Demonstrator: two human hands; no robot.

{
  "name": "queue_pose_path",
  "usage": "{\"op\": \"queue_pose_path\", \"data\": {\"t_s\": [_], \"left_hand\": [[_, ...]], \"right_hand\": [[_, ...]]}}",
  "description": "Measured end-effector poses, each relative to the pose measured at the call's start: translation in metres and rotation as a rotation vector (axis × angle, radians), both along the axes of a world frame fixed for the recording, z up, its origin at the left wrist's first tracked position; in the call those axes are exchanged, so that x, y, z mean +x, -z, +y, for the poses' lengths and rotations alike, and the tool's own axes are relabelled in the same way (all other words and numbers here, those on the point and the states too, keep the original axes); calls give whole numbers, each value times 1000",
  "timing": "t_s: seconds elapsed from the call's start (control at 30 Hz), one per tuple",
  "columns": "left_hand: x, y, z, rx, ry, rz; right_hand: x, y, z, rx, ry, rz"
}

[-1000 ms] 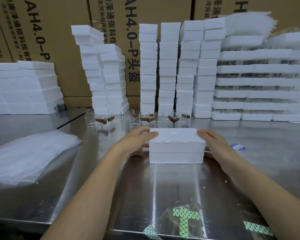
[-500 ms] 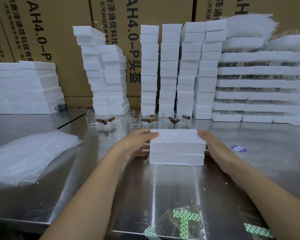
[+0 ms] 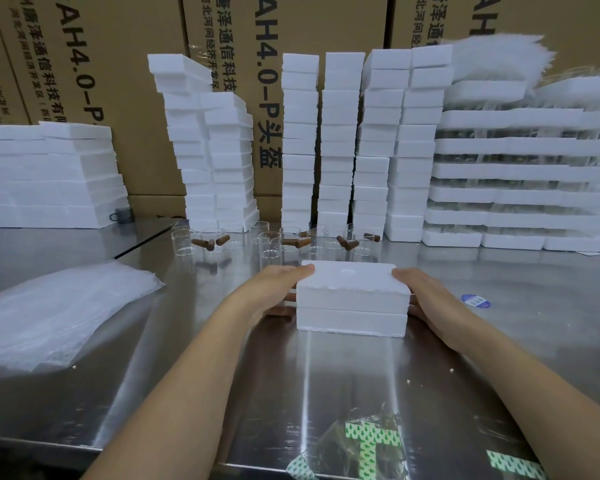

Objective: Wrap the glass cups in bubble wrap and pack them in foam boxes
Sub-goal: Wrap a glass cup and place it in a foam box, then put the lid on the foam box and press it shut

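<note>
Two hands hold the box [image 3: 352, 299], one at each end. The left hand [image 3: 271, 289] lies along the left end with its fingertips up on the top corner. The right hand [image 3: 426, 299] wraps the right end, thumb low on the near side. How hard either presses cannot be told.

Almost nothing has shifted over the last second. The box sits on the table [image 3: 187, 375] in the same spot, lid on and seam level, and both hands have kept their places.

I read this as the lid being seated, or the box being steadied before it is carried off. This box looks finished, though nothing inside it can be seen.

Just behind the box, bare cups [image 3: 270, 242] stand in a row with brown pegs [image 3: 349, 243] among them, so much wrapping is left. Well left of the box lies the bubble wrap [image 3: 56, 313]. Further behind the box rise foam stacks [image 3: 300, 140].
</note>
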State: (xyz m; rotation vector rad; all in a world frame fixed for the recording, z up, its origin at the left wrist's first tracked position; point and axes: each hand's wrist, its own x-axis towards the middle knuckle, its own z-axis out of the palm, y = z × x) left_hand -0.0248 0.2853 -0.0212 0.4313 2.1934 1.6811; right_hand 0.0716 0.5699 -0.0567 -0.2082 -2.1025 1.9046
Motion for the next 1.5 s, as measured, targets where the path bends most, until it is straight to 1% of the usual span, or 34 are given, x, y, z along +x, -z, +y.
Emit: {"op": "queue_pose_path", "data": {"t_s": [0.2,0.37,0.47,0.63,0.7,0.8,0.87,0.97,1.03,1.2,1.27,1.37,1.43,1.5], "left_hand": [[0,0,2,7,-9,-44],[5,2,9,110,-24,-107],[7,-3,13,212,-22,-141],[16,-8,19,316,-40,-56],[17,-12,18,381,-74,-34],[19,-20,15,492,-129,-25],[18,-21,14,519,-174,-11],[18,-20,14,488,-236,34],[18,-19,14,458,-241,36],[15,-18,9,388,-207,4],[15,-17,8,363,-184,4],[17,-16,9,304,-173,-9],[19,-15,10,271,-162,-34],[20,-13,11,240,-108,-95]], "right_hand": [[1,0,0,-13,-3,-2],[4,-2,3,-52,-19,-13],[5,0,10,-108,-28,-25],[8,-6,15,-175,-62,-31],[11,-9,13,-213,-111,-51],[18,-14,4,-273,-247,-132],[22,-16,-6,-306,-324,-176],[27,-20,-23,-310,-320,-155],[31,-23,-29,-301,-309,-153],[36,-22,-32,-281,-388,-235],[36,-22,-30,-300,-438,-254],[36,-23,-25,-306,-597,-275],[39,-21,-21,-328,-666,-294],[41,-25,-26,-354,-671,-267]]}}
